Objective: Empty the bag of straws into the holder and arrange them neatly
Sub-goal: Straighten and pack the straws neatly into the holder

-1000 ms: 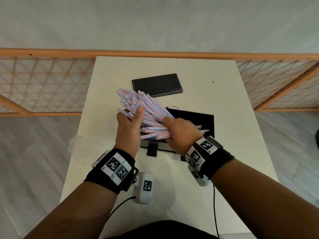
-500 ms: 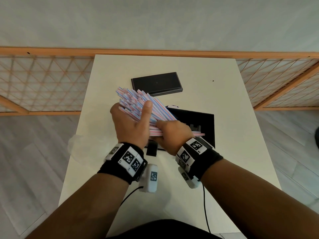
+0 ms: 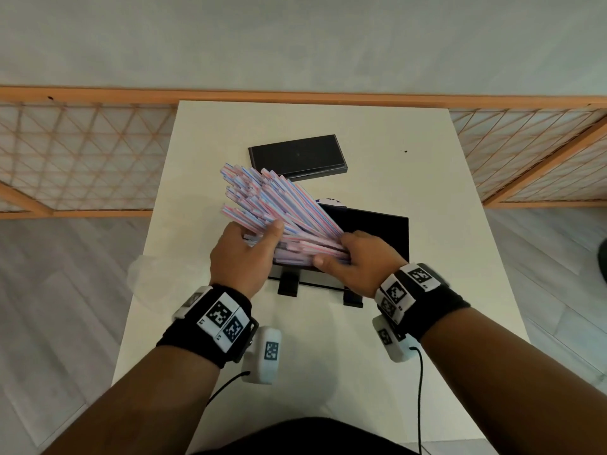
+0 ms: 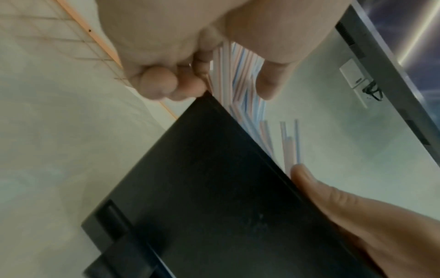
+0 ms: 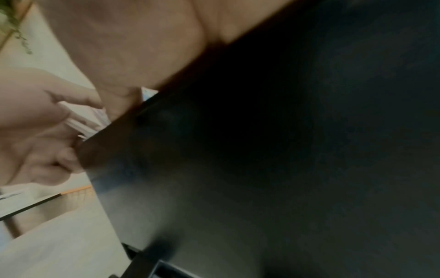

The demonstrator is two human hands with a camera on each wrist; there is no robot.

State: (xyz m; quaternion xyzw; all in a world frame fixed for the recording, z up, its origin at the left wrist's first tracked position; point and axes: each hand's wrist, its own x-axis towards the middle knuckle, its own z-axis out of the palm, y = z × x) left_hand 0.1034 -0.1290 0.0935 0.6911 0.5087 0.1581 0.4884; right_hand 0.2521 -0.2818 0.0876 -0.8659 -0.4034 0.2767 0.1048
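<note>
A thick bundle of pink, blue and white striped straws [image 3: 276, 198] fans up to the left, and its lower end dips into the open black holder [image 3: 381, 224]. My left hand [image 3: 249, 247] grips the bundle's middle, with the thumb on top. In the left wrist view its curled fingers [image 4: 166, 84] and thumb clasp the straws [image 4: 238, 75] above the holder's wall [image 4: 214, 188]. My right hand [image 3: 354, 257] holds the bundle's lower end at the holder's near rim. The right wrist view is mostly filled by the dark holder [image 5: 285, 150], with a few straws [image 5: 81, 122] showing.
The holder's black lid [image 3: 297, 156] lies flat behind the straws on the white table [image 3: 410, 323]. A crumpled clear plastic bag [image 3: 144, 274] sits at the table's left edge. Orange lattice screens [image 3: 82, 152] stand to both sides beyond the table.
Both hands have lowered the bundle toward the holder. The straw ends that stuck out past my right hand are now out of sight. My left thumb has shifted along the bundle.
</note>
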